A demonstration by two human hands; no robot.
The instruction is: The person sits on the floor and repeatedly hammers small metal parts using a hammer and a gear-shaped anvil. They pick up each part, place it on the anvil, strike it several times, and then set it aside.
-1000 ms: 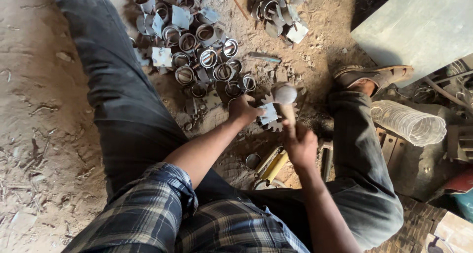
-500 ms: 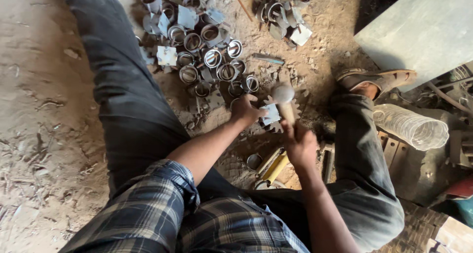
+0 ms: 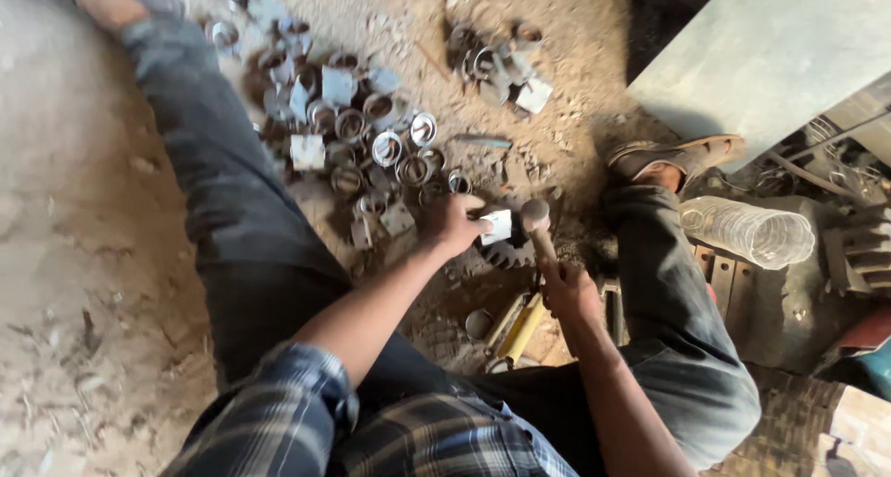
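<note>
At frame center I see my left hand pinching a small metal plate over a toothed gear, my right hand gripping the hammer, ring pile crowding upper left.

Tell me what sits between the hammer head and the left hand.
In the head view, a small pale metal piece, pinched in the left hand, lies right beside the hammer head; the right hand grips the handle.
</note>
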